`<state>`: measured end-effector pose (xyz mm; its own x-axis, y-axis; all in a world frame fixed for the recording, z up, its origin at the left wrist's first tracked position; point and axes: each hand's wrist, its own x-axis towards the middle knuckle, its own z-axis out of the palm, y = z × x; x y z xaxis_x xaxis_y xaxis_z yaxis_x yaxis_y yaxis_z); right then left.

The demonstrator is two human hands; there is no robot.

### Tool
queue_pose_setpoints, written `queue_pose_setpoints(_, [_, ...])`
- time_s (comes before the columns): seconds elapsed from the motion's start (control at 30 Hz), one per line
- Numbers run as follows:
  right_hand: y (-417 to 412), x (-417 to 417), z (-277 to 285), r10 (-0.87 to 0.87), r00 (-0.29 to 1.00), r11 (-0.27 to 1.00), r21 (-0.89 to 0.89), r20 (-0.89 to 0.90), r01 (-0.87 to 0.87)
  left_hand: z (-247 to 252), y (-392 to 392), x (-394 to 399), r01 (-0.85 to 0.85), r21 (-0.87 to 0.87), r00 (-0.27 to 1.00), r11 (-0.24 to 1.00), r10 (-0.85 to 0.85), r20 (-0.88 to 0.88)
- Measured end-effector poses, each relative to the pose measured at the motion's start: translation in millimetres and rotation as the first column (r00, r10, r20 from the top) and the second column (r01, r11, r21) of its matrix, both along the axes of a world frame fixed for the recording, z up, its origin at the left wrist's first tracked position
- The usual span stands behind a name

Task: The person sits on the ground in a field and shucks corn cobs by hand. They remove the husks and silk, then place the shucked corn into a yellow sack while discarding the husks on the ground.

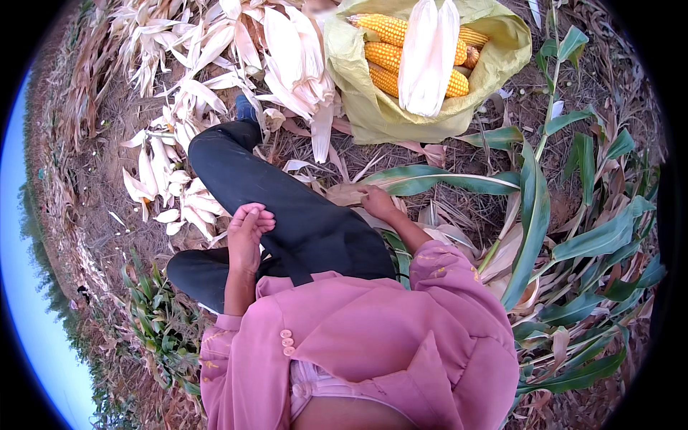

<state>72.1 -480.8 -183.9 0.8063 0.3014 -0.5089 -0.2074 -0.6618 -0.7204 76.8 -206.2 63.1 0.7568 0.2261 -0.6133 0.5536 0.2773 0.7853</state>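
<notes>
My left hand (249,231) is over my dark trouser leg, fingers curled with the thumb against them; whether something small is between them I cannot tell. My right hand (378,202) reaches down beside my other leg, at a dry corn husk (344,194) and the base of a long green corn leaf (419,180); its grip is unclear. Beyond it stands an open yellow-green woven sack (408,126) holding several husked yellow corn cobs (384,54). A pale husk (428,59) lies across the cobs. Unhusked ears (201,207) are heaped left of my legs.
Loose dry husks (298,59) are piled left of the sack. Green corn stalks with broad leaves (591,242) lie along the right side. A leafy green clump (156,317) is at lower left. Dry straw and bare soil (107,177) show between them.
</notes>
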Motion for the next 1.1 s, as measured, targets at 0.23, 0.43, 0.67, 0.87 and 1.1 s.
queue_pose_setpoints(0.23, [95,82,-18,-0.117,0.993,0.993,0.019,-0.021,0.117,5,1,-3,-0.087,0.042,0.995,0.995,0.089,-0.034])
queue_pose_setpoints(0.43, [120,133,-49,-0.224,0.959,0.975,-0.045,-0.174,0.220,4,9,-11,-0.111,-0.025,0.992,0.993,0.110,-0.058])
queue_pose_setpoints(0.67, [77,104,-38,0.088,0.990,0.962,-0.266,0.108,-0.057,-2,15,1,-0.077,-0.112,0.995,0.991,0.069,-0.073])
queue_pose_setpoints(0.87, [12,43,37,0.062,0.930,0.981,-0.195,0.363,0.011,0,15,3,-0.011,-0.131,1.000,0.991,0.009,-0.014])
queue_pose_setpoints(1.1, [5,42,192,-0.178,0.557,0.980,0.098,0.811,0.171,-10,26,-18,0.054,-0.207,0.994,0.977,-0.034,0.101])
